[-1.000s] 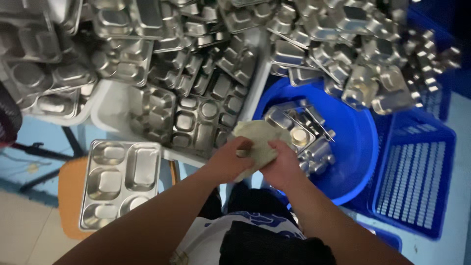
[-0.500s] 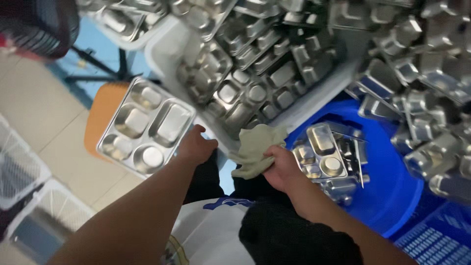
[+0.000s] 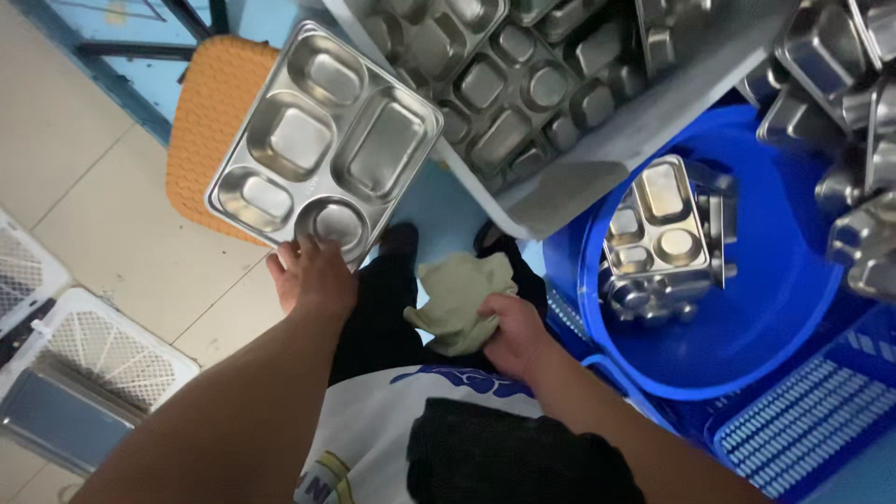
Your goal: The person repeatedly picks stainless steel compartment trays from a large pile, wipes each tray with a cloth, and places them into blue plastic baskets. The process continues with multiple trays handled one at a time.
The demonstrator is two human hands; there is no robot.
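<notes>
My left hand (image 3: 313, 277) grips the near edge of a steel compartment tray (image 3: 327, 145) that lies on an orange stool (image 3: 210, 126). My right hand (image 3: 513, 334) holds a crumpled pale green cloth (image 3: 457, 294) over my lap. To the right, a round blue basin (image 3: 747, 317) holds several more steel trays (image 3: 663, 238), some leaning on edge.
A large grey tub (image 3: 597, 159) heaped with steel trays fills the top. More trays (image 3: 840, 121) pile at the upper right. A blue slotted crate (image 3: 812, 420) sits at the lower right. White mesh baskets (image 3: 93, 364) stand on the tiled floor at the left.
My left hand has left the cloth, reached left to the stool and taken hold of the tray there. My right hand keeps the cloth and has lowered to my lap.
</notes>
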